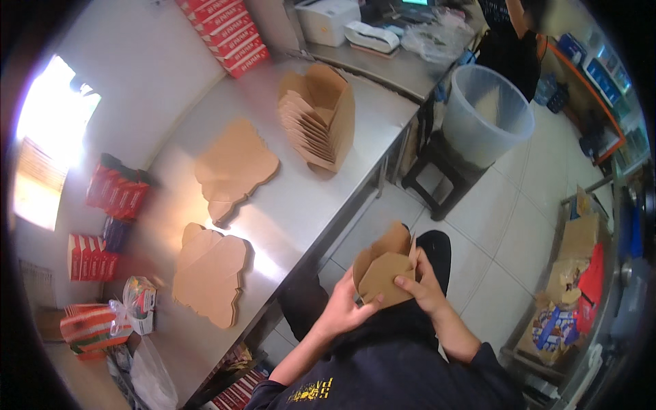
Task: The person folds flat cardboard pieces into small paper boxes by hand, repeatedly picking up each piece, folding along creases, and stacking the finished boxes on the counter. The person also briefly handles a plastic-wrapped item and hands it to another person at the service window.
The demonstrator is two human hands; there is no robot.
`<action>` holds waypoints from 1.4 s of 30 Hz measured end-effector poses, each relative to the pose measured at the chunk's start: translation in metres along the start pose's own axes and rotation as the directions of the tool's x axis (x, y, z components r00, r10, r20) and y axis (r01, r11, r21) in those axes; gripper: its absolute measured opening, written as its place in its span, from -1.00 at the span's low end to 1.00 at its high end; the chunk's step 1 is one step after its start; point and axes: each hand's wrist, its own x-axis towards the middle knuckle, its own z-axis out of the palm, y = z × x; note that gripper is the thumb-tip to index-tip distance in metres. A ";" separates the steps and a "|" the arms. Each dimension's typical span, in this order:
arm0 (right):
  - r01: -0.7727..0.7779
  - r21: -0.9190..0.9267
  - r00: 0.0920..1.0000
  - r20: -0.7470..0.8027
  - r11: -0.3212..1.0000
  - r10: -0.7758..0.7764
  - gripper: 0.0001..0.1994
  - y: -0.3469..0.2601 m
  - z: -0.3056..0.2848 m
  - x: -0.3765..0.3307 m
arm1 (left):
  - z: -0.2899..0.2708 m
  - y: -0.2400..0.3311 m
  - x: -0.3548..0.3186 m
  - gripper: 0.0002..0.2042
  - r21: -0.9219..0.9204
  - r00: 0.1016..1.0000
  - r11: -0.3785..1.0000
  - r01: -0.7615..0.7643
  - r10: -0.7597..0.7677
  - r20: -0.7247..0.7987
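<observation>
Held over the lap, brown cardboard box [384,268] – left hand [344,309] gripping underneath, right hand [424,287] pinching a flap. Could tear or fold crooked if pressed off the crease – flat blanks [210,272] wait on counter [307,205].

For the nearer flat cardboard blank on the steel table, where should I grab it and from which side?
Likely best by the edge nearest the table's front. The nearer flat blank lies flat on the steel table, so a top pinch has nothing to bite. Slide it toward the front edge and pinch its overhanging rim. Both the left hand and right hand currently hold a half-folded box.
</observation>
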 end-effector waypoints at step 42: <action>0.189 -0.457 0.977 -0.004 0.869 -0.215 -0.42 0.018 0.048 -0.048 | 0.096 0.109 -0.032 -0.69 -0.289 0.557 0.844 -0.453 0.520 0.647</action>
